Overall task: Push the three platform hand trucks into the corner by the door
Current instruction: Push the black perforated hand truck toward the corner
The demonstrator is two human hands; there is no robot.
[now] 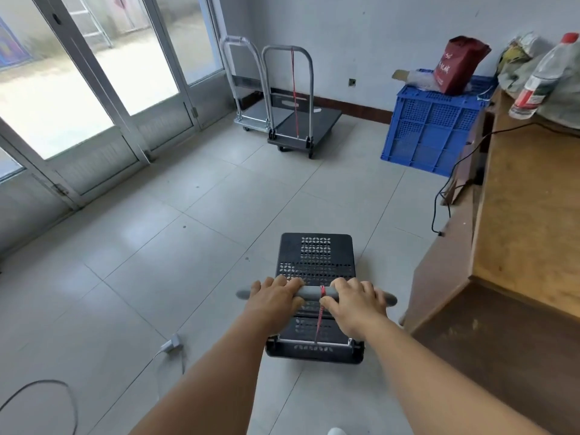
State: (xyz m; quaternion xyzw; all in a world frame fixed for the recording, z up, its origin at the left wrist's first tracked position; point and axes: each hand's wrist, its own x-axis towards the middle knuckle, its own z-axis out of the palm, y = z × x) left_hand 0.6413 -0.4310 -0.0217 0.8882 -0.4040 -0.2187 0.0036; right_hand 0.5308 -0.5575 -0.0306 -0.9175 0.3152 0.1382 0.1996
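While both the left hand (272,300) and right hand (354,300) grip its grey handle (310,292), the black hand truck (315,262) sits lower centre; two other trucks (282,120) stand upper centre, seemingly touching.

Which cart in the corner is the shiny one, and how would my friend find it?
Look at the glass door and follow it to the far corner of the room. Two carts are parked there side by side. The silver cart is the one nearer the door; unlike the dark cart beside it, it has no red cord on its handle.
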